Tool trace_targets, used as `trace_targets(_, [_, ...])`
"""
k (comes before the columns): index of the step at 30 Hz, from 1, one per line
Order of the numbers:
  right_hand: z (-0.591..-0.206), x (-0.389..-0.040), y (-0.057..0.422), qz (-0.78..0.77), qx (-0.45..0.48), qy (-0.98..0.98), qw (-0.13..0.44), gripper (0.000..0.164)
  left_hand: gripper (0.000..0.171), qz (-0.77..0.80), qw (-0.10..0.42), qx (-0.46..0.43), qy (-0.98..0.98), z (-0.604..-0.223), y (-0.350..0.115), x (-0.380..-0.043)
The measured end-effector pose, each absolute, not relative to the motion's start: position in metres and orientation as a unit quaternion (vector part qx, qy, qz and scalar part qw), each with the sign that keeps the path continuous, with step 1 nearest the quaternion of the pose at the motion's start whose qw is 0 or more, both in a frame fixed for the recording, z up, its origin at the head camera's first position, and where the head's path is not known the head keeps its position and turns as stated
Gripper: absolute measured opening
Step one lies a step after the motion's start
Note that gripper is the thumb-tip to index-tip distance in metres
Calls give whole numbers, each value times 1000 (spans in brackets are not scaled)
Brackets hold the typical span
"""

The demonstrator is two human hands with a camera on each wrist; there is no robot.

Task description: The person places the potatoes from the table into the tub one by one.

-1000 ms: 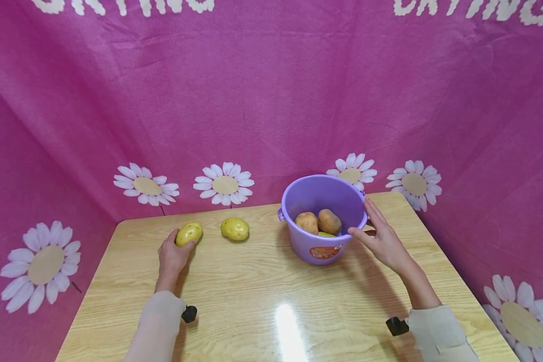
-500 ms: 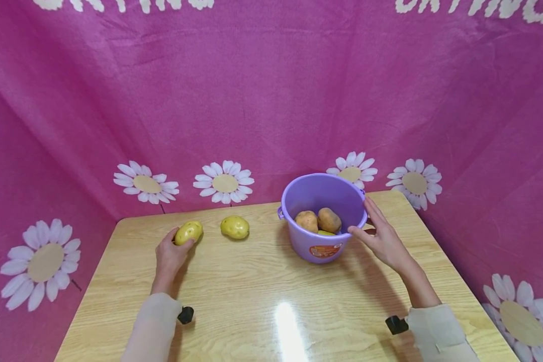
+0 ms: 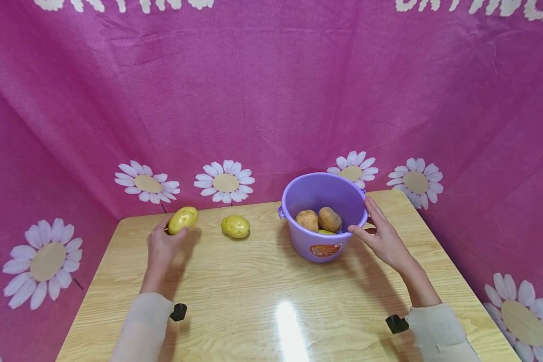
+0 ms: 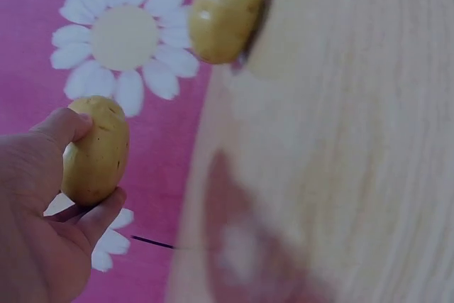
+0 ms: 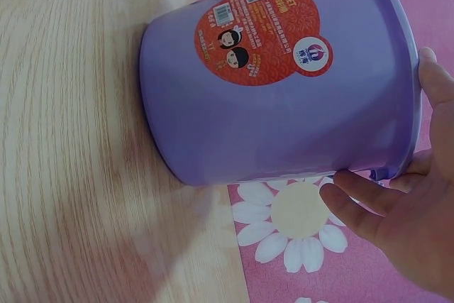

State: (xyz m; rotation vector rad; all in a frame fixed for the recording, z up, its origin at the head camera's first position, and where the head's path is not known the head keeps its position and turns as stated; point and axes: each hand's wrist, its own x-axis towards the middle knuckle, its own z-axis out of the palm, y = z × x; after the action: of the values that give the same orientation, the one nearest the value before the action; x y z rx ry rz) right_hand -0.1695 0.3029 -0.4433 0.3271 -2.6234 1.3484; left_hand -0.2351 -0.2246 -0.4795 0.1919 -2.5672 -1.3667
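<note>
In the head view my left hand point(image 3: 160, 247) holds a yellow potato point(image 3: 183, 219) between thumb and fingers, raised over the table's back left. The left wrist view shows that potato point(image 4: 99, 152) with the thumb on one side and fingertips beneath. A second yellow potato point(image 3: 236, 227) lies on the table to its right. My right hand point(image 3: 386, 242) holds the right side of a purple bucket point(image 3: 314, 246). Its thumb is at the rim, its fingers along the outer wall point(image 5: 298, 125). Inside the bucket lie two brown potatoes point(image 3: 307, 220) and a partly hidden yellow piece point(image 3: 327, 232).
The light wooden table point(image 3: 235, 301) ends at the back against a pink cloth point(image 3: 271, 100) printed with white daisies. The same cloth hangs at both sides. A bright reflection point(image 3: 290, 329) shows at the table's front.
My left hand has lifted its potato off the table and drawn it slightly up and to the left. The right hand and the bucket stay put.
</note>
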Motion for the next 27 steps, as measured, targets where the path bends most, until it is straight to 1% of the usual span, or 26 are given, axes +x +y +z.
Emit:
trace_targets(4, [-444, -171, 303, 456, 119, -877, 92, 86, 60, -452, 149, 53, -878, -465, -226, -235])
trace_targets(6, [-445, -172, 303, 459, 120, -875, 94, 86, 62, -444, 158, 49, -880, -457, -226, -235])
trace_targets(16, [-446, -170, 303, 448, 114, -882, 95, 86, 63, -441, 178, 41, -879, -422, -227, -225])
trace_targets(27, [-446, -171, 303, 459, 115, -876, 94, 86, 62, -431, 225, 14, -874, -399, -229, -215])
